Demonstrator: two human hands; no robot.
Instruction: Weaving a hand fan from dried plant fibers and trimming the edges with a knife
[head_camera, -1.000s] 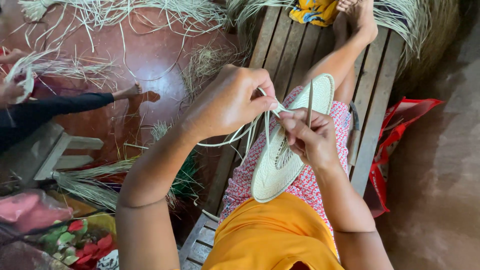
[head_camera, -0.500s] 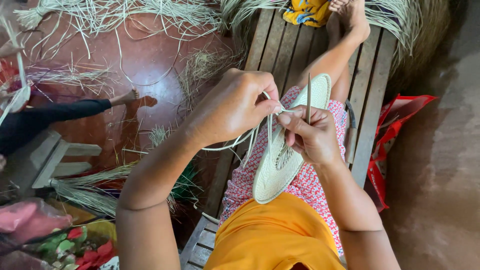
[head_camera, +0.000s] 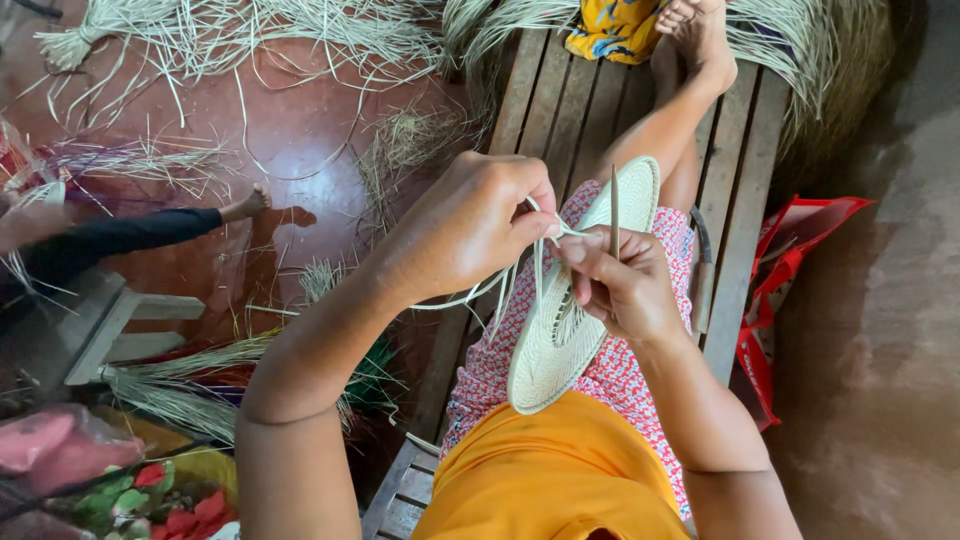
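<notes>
Left hand (head_camera: 470, 225) pinches pale palm strips (head_camera: 500, 285) | right hand (head_camera: 620, 285) grips thin awl (head_camera: 614, 205) and strip end | woven disc (head_camera: 580, 310) rests edge-on across our lap | risk: uneven pull could snap strip or loosen weave.

A: What lies on the lap?

B: A pale woven disc (head_camera: 560, 330), tilted on the patterned skirt (head_camera: 480, 365). The left hand (head_camera: 470, 225), above the disc's upper left edge, pinches pale fibre strands (head_camera: 470, 295) that trail down left of the disc.

A: And the other hand?

B: The right hand (head_camera: 620, 285) lies over the disc's middle, gripping a thin pointed stick (head_camera: 614, 205) upright. Beyond the disc runs the slatted wooden table (head_camera: 560, 90); right of the disc, a red bag (head_camera: 790, 250).
</notes>
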